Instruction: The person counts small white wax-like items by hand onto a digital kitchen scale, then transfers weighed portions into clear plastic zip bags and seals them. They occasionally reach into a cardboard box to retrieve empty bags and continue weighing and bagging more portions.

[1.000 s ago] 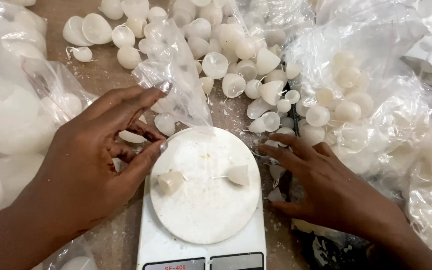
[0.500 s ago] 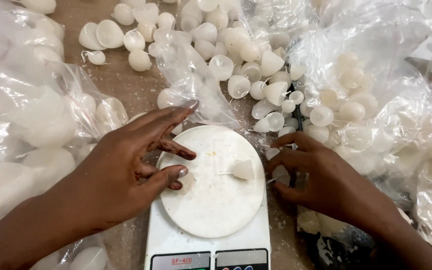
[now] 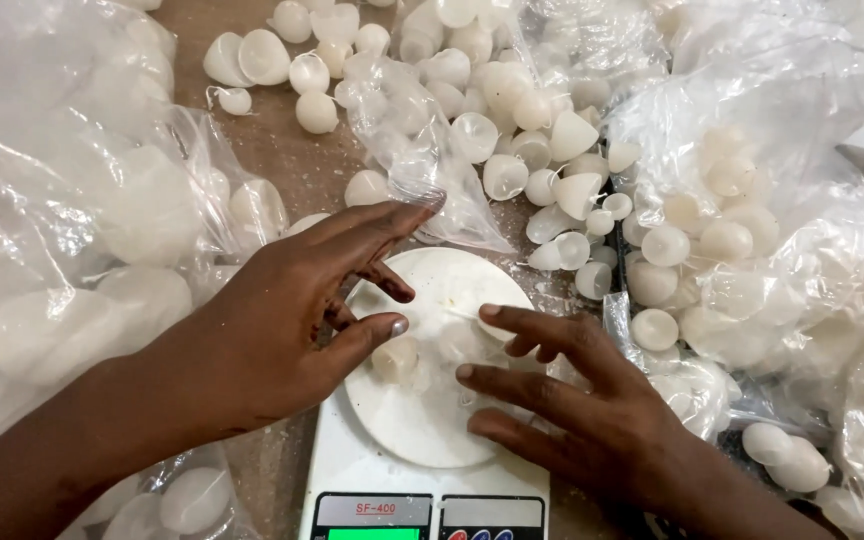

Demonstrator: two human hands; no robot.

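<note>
Both hands now over the scale plate.
My right hand (image 3: 592, 420) moved in beside my left hand (image 3: 282, 330); both grips wide, holding nothing, small white piece (image 3: 395, 358) under my left thumb.

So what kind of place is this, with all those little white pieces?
Probably a small packing or sorting workbench. Both hands, left hand and right hand, work over a digital weighing scale, with loose white dome-shaped pieces heaped on the wooden table and more in clear plastic bags.
</note>
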